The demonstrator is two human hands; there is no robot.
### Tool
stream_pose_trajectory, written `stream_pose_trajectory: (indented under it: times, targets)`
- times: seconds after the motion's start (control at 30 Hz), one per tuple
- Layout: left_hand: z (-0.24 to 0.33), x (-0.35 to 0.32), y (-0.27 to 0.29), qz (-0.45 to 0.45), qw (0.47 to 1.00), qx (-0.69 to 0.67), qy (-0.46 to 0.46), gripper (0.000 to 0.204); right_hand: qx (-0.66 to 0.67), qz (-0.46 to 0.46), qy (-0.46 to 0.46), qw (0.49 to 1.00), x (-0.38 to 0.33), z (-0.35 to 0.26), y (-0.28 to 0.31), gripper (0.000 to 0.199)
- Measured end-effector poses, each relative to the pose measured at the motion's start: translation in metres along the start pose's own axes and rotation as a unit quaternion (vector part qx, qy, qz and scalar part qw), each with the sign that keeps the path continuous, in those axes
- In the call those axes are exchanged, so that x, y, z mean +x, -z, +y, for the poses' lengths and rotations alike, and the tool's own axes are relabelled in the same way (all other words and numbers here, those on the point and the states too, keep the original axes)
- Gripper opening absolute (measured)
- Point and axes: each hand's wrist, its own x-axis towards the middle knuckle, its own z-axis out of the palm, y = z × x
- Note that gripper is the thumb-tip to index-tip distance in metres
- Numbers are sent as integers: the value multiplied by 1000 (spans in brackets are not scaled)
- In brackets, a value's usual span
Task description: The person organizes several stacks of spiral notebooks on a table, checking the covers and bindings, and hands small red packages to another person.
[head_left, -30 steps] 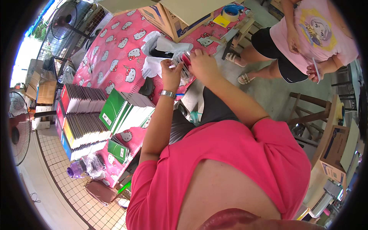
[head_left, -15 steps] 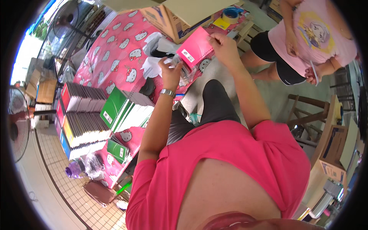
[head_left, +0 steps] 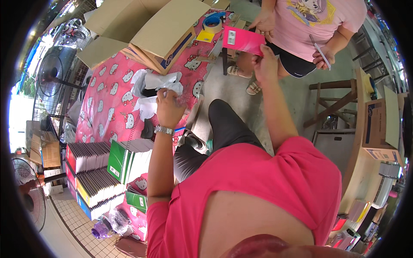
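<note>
My right hand (head_left: 266,66) grips a pink notebook (head_left: 244,41) by its near right corner, off to the right of the table. Another person's hand (head_left: 263,23) is right at the notebook's far edge; whether it touches cannot be told. Over the table's near right edge, my left hand (head_left: 169,108), with a metal-band watch (head_left: 164,130) on its wrist, has loosely bent, parted fingers. No object shows in it, though the palm is hidden. Just beyond those fingers lies crumpled white paper (head_left: 161,81) with something dark in its folds.
Stacked spiral notebooks (head_left: 92,172) and green notebooks (head_left: 117,159) stand at the near left on the pink patterned tablecloth (head_left: 101,107). An open cardboard box (head_left: 172,28) sits at the back, beside a tape roll (head_left: 212,24). A wooden stool (head_left: 333,101) stands right; fans (head_left: 30,193) stand left.
The pink notebook in my right hand has moved right, toward the other person, and turned. That person's hand now reaches to it. My left hand has drawn left, its fingers more bent. The view has shifted.
</note>
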Motion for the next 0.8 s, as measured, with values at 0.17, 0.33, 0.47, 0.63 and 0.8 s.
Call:
stream_pose_trajectory:
  times: [0.17, 0.33, 0.47, 0.63, 0.8]
  targets:
    - [34, 43, -5, -81, 990, -115, 4, 49, 7, 13, -2, 1000, 13, -18, 48, 13]
    - [63, 103, -49, -46, 946, -297, 118, 47, 33, 9, 14, 999, 19, -29, 49, 10]
    - [1, 136, -123, 180, 966, -187, 18, 46, 31, -30, 7, 999, 25, -25, 25, 11]
    - [2, 113, -128, -26, 988, -154, 15, 48, 39, -31, 10, 999, 32, -21, 35, 23]
    - [48, 18, -30, -37, 970, -233, -59, 32, 92, -32, -29, 995, 44, 8, 43, 47]
